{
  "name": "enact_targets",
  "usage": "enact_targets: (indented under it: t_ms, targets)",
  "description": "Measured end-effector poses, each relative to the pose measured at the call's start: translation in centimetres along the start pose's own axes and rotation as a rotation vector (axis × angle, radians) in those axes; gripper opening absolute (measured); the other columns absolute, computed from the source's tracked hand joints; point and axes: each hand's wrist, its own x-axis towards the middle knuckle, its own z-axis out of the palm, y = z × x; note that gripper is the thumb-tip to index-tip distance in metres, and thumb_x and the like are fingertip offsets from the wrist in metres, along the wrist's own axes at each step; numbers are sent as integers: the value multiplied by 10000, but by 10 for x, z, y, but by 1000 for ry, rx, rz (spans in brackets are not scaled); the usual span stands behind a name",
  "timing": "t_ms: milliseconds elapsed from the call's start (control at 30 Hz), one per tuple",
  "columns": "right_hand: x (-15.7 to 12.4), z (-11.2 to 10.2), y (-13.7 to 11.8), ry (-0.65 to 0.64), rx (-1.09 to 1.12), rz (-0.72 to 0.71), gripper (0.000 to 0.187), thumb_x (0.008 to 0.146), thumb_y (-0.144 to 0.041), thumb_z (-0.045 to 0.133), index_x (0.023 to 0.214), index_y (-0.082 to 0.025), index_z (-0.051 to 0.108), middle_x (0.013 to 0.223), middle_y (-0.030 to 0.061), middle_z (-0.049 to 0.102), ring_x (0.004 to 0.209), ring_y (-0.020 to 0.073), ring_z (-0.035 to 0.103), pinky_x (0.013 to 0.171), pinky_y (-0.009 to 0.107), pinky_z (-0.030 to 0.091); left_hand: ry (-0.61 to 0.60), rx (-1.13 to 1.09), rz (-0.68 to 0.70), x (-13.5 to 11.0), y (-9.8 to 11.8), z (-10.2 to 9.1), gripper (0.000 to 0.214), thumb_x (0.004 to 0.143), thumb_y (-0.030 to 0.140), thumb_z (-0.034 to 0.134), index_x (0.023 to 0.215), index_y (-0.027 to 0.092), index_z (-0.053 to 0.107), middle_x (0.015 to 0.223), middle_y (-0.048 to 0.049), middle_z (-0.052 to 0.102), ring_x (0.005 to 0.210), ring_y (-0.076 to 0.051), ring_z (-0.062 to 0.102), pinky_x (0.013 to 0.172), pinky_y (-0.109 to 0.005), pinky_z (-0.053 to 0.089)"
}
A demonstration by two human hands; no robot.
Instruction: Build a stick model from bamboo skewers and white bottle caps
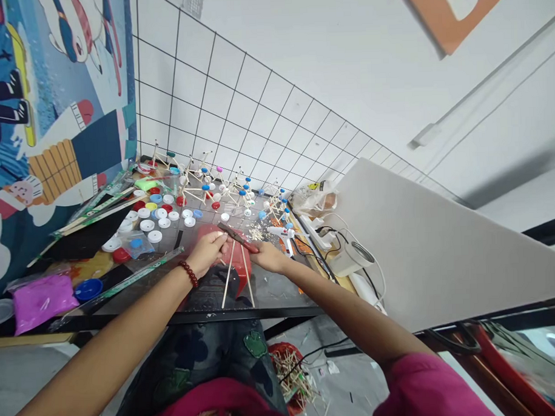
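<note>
My left hand (209, 251), with a dark red bead bracelet on the wrist, is closed on the tops of two thin wooden sticks (229, 276) that hang down over the desk edge. My right hand (267, 257) is closed on the red handles of a pair of cutters (236, 237), whose dark jaws point left and meet the sticks beside my left fingers. A red box (240, 264) lies on the desk just under both hands.
Several plastic bottle caps (155, 221) and stick-and-cap models (213, 183) crowd the back of the dark desk (203, 295). A white glue gun (282, 234), a power strip (315, 231), a purple bag (41, 301) and a white panel (434, 251) surround them. A bin of sticks (292, 374) stands on the floor.
</note>
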Motion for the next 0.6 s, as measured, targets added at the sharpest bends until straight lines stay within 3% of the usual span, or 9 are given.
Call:
enact_targets:
  t_ms: [167,267,433,600]
  targets:
    - [-10,-2,0,-213,307,9,166,670,-244,484,827,-227,432,548,-90,288,434,82,287,450,209,285,-34,-75,49,-2,7,1,211,797,328,666,703,148,609,495,56,472,411,-41,340,405,-159,229]
    - [-17,-5,6,-277,524,67,207,621,-243,523,793,-230,410,520,-109,287,404,66,261,428,200,289,-34,-130,40,-3,6,1,192,805,308,672,719,148,610,515,53,492,428,-39,374,415,-145,264]
    - [-23,-11,26,-110,653,123,305,573,-155,583,810,-232,407,511,-93,445,401,85,403,400,197,252,-80,-235,-63,-2,7,-2,106,813,180,656,903,128,638,711,-17,644,550,-72,570,526,-170,451]
    - [-29,-11,36,-46,835,102,206,543,-147,591,725,-198,512,740,5,631,597,124,572,503,222,406,-121,-263,-155,-2,8,-5,101,824,104,625,923,103,644,781,-75,692,640,-123,655,606,-229,536]
